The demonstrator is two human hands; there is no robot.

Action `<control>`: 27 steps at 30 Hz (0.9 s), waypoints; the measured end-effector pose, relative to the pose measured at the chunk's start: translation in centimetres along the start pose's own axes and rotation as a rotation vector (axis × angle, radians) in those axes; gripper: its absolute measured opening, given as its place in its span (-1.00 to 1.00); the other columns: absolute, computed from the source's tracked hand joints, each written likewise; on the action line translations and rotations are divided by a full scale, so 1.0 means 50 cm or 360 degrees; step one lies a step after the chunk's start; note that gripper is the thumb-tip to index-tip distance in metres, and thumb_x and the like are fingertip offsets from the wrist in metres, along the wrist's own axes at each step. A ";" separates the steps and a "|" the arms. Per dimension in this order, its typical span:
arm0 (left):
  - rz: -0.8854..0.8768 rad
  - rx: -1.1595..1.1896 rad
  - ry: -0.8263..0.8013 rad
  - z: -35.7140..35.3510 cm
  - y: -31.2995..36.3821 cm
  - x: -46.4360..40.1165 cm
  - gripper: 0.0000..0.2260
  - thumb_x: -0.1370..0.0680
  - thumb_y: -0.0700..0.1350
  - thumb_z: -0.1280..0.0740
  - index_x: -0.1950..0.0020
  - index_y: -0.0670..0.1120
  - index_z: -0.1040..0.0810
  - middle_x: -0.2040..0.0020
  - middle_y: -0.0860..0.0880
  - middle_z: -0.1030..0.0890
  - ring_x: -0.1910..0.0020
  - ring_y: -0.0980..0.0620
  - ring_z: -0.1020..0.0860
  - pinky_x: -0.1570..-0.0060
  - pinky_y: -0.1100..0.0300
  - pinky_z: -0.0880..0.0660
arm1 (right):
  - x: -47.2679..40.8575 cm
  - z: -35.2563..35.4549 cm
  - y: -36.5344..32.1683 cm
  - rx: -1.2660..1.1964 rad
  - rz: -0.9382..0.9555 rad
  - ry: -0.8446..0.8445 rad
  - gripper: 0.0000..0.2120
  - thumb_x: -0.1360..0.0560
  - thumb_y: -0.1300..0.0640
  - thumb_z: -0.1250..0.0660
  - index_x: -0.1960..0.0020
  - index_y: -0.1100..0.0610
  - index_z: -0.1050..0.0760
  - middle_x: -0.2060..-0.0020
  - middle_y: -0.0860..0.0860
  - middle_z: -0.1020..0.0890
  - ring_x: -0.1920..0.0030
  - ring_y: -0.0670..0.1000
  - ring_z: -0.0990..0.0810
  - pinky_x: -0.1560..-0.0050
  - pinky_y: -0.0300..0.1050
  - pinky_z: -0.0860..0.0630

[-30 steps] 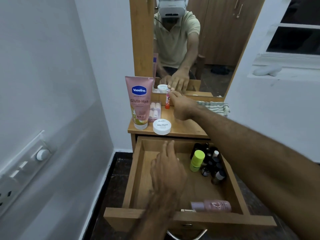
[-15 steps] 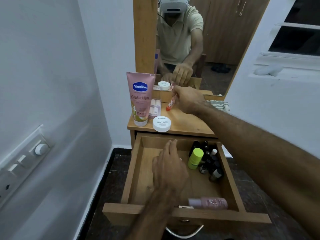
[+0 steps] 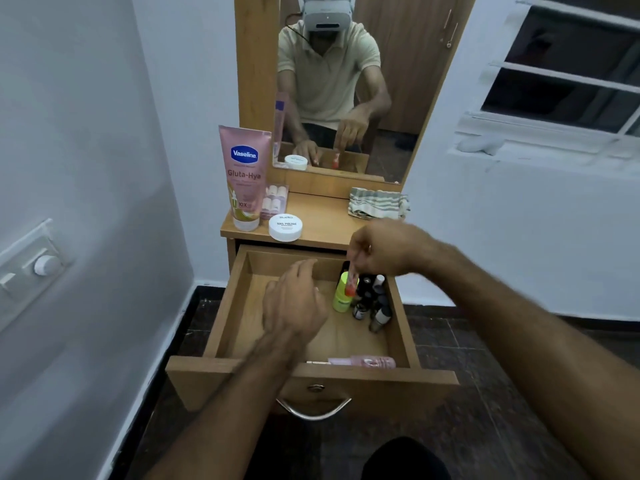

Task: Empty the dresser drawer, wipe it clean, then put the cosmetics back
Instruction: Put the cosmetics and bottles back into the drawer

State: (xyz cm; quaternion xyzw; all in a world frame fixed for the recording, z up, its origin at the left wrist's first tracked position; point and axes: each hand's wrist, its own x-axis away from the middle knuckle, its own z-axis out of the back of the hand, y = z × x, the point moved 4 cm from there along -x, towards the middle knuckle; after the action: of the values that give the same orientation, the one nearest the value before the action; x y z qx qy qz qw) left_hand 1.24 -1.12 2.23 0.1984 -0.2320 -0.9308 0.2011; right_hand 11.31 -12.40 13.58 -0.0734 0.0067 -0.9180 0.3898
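the right hand [image 3: 384, 249] hangs over the back right corner of the open drawer [image 3: 227, 308], fingers pinched shut on a small pink tube with an orange-red cap [image 3: 351, 282], cap pointing down. the tube dangles just above the lime-green bottle [image 3: 343, 294] and the cluster of dark little bottles [image 3: 372, 299] standing in that corner. the left hand [image 3: 294, 299] is low inside the drawer, palm down, fingers loosely spread and holding nothing; whether it touches the drawer floor i cannot tell.

going by the items already standing in the drawer, this looks like the putting-back stage. still up on the dresser top [image 3: 325, 223] are the vaseline gluta-hya tube [image 3: 244, 178], a pink pack of small white rollers [image 3: 273, 200], a white jar marked nail polish [image 3: 285, 228] and a striped cloth [image 3: 377, 202]. a pink bottle [image 3: 363, 361] lies on its side against the drawer's front wall.

the risk is the crowded corner. the small bottles stand close together and upright, so lowering the tube straight into them could knock 1 over and topple its neighbours. the grip is only at the tube's upper end, so the tube could swing or slip as it comes down. the lying pink bottle may roll when the drawer is pushed shut.
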 end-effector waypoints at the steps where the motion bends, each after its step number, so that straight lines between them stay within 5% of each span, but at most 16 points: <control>1: 0.0004 -0.0002 0.0011 0.003 0.000 0.001 -0.50 -0.58 -0.08 -0.31 -0.53 -0.01 -0.34 -0.46 0.04 -0.46 -0.39 0.05 -0.46 -0.37 0.00 -0.40 | 0.007 -0.019 0.000 0.0046 -0.0015 -0.0038 -0.87 -0.47 0.04 -0.42 -0.01 -0.06 -0.66 0.14 -0.17 -0.66 0.05 -0.06 -0.62 0.02 -0.03 -0.62; 9: 0.0036 -0.0043 0.0086 0.020 0.003 0.007 -0.54 -0.56 -0.07 -0.29 -0.48 0.01 -0.39 -0.36 0.04 -0.54 -0.22 0.03 -0.58 -0.22 0.01 -0.51 | 0.014 -0.125 0.019 0.0200 -0.0102 -0.0027 -0.88 -0.44 -0.04 -0.42 0.04 -0.14 -0.53 0.05 -0.12 -0.63 0.03 0.00 -0.59 0.17 -0.11 -0.46; 17: 0.0067 -0.0024 0.0071 0.020 -0.001 0.007 -0.55 -0.58 -0.06 -0.27 -0.49 0.04 -0.37 -0.36 0.06 -0.55 -0.21 0.04 -0.59 -0.15 0.07 -0.56 | 0.006 -0.163 0.022 0.0262 -0.0120 0.0000 -0.79 -0.51 -0.04 -0.37 -0.14 -0.09 -0.61 -0.02 -0.04 -0.66 -0.03 0.06 -0.61 0.15 -0.12 -0.42; 27: 0.0103 0.0006 0.0074 0.016 -0.007 0.004 -0.55 -0.61 -0.04 -0.26 -0.51 0.03 -0.35 -0.39 0.07 -0.53 -0.22 0.08 -0.57 -0.10 0.14 -0.54 | 0.002 -0.161 0.022 0.0361 -0.0062 0.0033 -0.72 -0.48 -0.10 -0.43 -0.18 -0.13 -0.58 -0.03 -0.08 -0.66 -0.02 0.03 -0.62 0.11 -0.09 -0.54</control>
State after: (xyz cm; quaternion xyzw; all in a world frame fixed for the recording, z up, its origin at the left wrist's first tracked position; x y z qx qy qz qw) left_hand 0.61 -0.64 2.67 0.2128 -0.2352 -0.9185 0.2361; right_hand 10.87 -13.60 5.57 -0.0194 -0.0944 -0.9210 0.3774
